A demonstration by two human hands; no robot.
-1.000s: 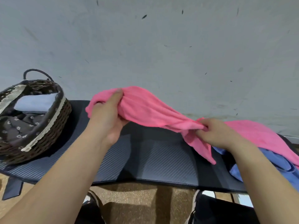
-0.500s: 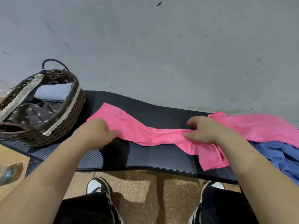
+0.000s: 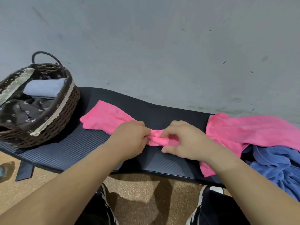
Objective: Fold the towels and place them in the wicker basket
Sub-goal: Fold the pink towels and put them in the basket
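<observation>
Pink towel lies across the middle of a dark ribbed worktop. Its flat end is spread toward 10 o'clock and its middle is bunched into a narrow twist at the centre of the view. Two bare hands meet on that twist, just beside each other. The left hand reaches in from 7 o'clock with fingers curled, its grip clamped on the bunched towel. The right hand reaches in from 5 o'clock with fingers curled over the same twist, its grip also clamped on the towel. More pink cloth spreads over the worktop at 3 o'clock, and part of it hangs over the near edge under the right forearm. Whether it belongs to the same towel cannot be told. Crumpled blue cloth lies touching it at 4 o'clock. A brown wicker basket stands on the worktop at 9 o'clock, near the towel's flat end but apart from it. It has a looped handle at its far rim, a pale lace trim and a dark flowered liner. A folded pale blue towel rests inside against the far side. A grey wall rises behind the worktop from 10 to 2 o'clock. A tan speckled floor shows at 6 o'clock, with black-and-white shoes to either side of it.
</observation>
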